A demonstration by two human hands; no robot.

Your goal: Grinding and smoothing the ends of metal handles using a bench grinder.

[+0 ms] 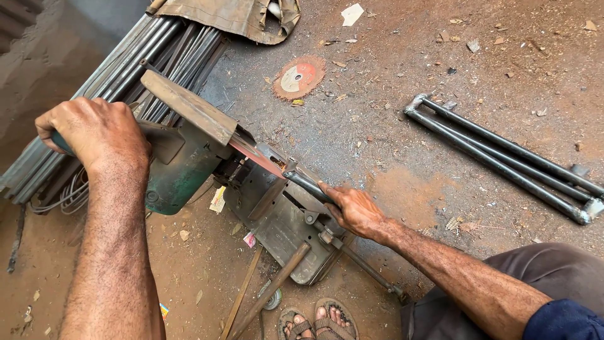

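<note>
1. One short dark pipe (309, 184) is lying clamped in the vise of the chop saw (189, 157), just under its blade (255, 154); by my judgement the blade is only now reaching it and the cut is not finished.
2. The right hand (353, 211) is closing around the pipe's near end, steadying it.
3. The left hand (94, 129) is gripping the saw handle, fist closed.
4. One worn cutting disc (299, 77) is lying on the ground beyond.
5. One welded frame (503, 157) of two long tubes is lying well apart to the right, and a stack of steel bars (151, 56) is sitting behind the saw.
</note>
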